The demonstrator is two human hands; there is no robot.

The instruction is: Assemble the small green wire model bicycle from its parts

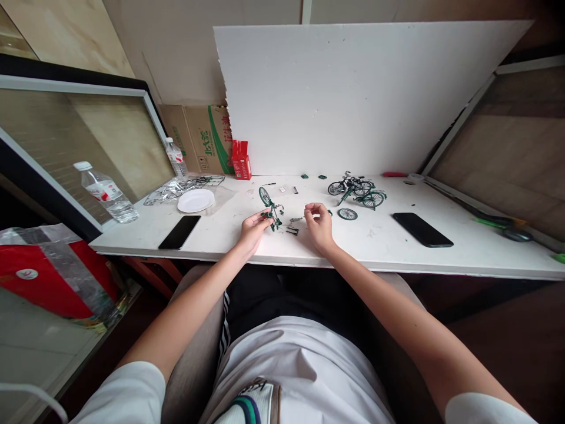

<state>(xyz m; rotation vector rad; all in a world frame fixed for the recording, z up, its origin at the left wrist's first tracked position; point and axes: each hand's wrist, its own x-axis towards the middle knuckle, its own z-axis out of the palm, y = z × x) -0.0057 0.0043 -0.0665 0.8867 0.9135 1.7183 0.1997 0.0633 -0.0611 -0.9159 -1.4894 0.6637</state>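
Observation:
My left hand (256, 228) grips a partly built green model bicycle (272, 215), which has one wheel (265, 196) at its upper end. To the right, my right hand (319, 224) is raised just above the table with fingertips pinched together; whatever may be between them is too small to make out. Small dark and grey parts (292, 230) lie between the hands. A loose wheel (348, 214) rests flat to the right of my right hand. Behind it stand assembled model bicycles, a green one (373, 199) and a black one (336, 188).
On the white table (273, 252) lie a phone (179, 232) at left and another (422, 229) at right. A white plate (196, 201), clear bags with part frames (176, 187), two bottles (108, 194) and a red box (241, 160) are at the back left.

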